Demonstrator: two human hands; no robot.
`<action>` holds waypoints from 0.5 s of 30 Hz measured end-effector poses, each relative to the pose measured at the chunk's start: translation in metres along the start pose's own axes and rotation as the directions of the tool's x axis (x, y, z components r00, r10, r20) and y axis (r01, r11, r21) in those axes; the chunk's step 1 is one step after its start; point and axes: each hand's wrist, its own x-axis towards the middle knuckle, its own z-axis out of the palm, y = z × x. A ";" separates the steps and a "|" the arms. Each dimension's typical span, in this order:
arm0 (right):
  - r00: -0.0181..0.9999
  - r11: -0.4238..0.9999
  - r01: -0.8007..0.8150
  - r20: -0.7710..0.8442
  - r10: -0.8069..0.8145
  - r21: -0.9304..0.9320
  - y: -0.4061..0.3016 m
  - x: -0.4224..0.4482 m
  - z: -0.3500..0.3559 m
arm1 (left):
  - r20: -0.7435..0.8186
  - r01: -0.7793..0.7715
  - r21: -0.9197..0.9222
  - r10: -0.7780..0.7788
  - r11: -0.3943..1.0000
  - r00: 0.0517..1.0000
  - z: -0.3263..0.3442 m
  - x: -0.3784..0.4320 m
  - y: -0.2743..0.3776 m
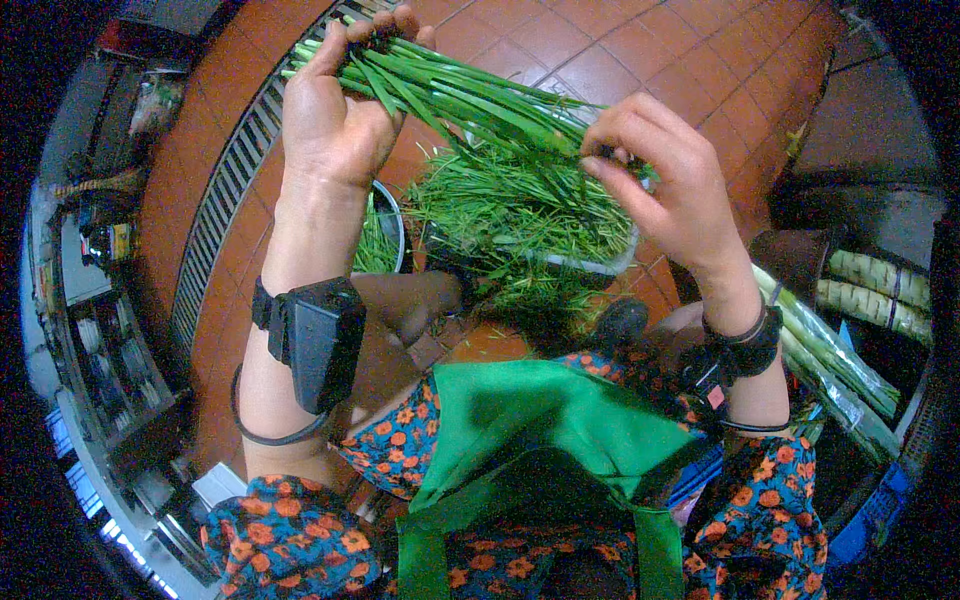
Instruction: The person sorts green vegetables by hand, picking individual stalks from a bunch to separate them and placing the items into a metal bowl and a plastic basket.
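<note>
My left hand [341,112] is raised at the top, palm up, with its fingers curled around the pale cut ends of a bunch of garlic chives [465,90]. The long green leaves slope down to the right. At their tips, my right hand [660,172] pinches some leaf ends between thumb and fingers; the exact strands are hidden. Beneath the bunch, a loose heap of green trimmings [517,202] fills and spills over a pale plastic tub [626,255]. Left of it, partly behind my left forearm, a round basin [400,225] holds more green stalks [375,240].
A slatted floor drain [240,157] curves across the red tile floor [660,45] at left. On the right lie plastic-wrapped leeks or large scallions [832,360] and banded pale root vegetables [874,289]. Shelving [120,360] stands at far left. A green apron [525,420] covers my lap.
</note>
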 end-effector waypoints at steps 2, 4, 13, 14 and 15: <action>1.000 0.999 -0.003 0.004 0.003 0.044 -0.001 0.001 -0.004 | -0.055 -0.014 0.064 0.018 0.998 0.998 0.003 -0.001 0.001; 1.000 0.996 -0.002 0.009 0.001 0.094 0.000 0.002 -0.008 | -0.112 -0.029 0.133 0.045 0.991 0.993 0.000 -0.001 0.005; 0.966 0.442 -0.193 0.089 0.245 0.876 0.008 -0.015 -0.069 | -0.057 -0.093 0.001 0.093 0.996 0.994 0.002 -0.006 0.020; 0.966 0.361 -0.102 0.007 0.257 0.927 0.014 -0.020 -0.082 | -0.080 -0.090 0.022 0.092 0.996 0.993 0.009 -0.002 0.018; 0.963 0.232 -0.015 -0.049 0.266 0.973 0.029 -0.022 -0.077 | -0.105 -0.104 0.039 0.107 0.994 0.989 0.001 -0.009 0.022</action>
